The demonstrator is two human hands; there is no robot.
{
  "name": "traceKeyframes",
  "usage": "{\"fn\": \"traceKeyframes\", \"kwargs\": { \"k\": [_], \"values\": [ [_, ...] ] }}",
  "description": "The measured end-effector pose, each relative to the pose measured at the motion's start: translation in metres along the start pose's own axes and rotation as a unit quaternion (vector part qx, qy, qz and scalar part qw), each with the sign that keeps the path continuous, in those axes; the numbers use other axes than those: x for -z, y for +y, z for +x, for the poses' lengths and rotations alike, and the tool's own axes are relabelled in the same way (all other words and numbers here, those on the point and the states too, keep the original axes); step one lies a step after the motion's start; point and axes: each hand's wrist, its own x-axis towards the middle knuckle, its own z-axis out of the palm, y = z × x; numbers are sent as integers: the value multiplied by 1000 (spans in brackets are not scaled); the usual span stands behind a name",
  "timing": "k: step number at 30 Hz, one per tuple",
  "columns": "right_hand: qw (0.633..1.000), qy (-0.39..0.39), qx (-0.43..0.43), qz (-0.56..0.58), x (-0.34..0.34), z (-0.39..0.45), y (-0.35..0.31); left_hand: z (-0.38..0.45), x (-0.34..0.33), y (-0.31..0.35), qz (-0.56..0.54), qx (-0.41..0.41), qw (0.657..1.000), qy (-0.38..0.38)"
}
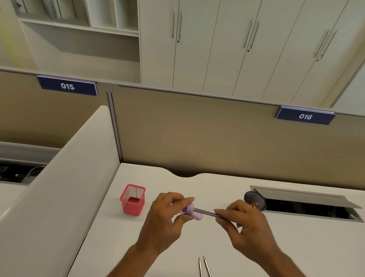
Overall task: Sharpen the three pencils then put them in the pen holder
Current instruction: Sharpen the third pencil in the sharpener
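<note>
My left hand (pixel 166 215) pinches a small purple sharpener (pixel 191 211) above the white desk (pixel 299 246). A dark pencil (pixel 206 212) sticks out of it to the right, and my right hand (pixel 244 226) grips that pencil's shaft. Two more pencils (pixel 205 275) lie side by side on the desk near the front edge, tips pointing away from me. A red mesh pen holder (pixel 132 199) stands upright to the left of my hands; nothing shows inside it.
A small dark round dish (pixel 255 200) holding brownish shavings sits behind my right hand. Behind it is an open cable tray with a raised lid (pixel 308 198). A beige partition (pixel 221 137) backs the desk; a white divider (pixel 64 183) borders its left.
</note>
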Motion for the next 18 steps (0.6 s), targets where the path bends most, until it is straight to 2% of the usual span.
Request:
{"fn": "traceKeyframes", "kwargs": {
  "k": [6, 12, 15, 18],
  "values": [
    [987, -3, 135, -81, 7, 10, -2, 2, 6, -2, -16, 7, 999, -47],
    [937, 21, 292, -189, 17, 18, -2, 12, 20, -4, -81, 63, 985, -137],
    [924, 19, 309, -222, 19, 23, -6, 15, 22, 1, -83, 70, 984, -139],
    [938, -22, 262, -226, 19, 23, -11, 18, 23, 3, -69, 50, 989, -123]
  ]
}}
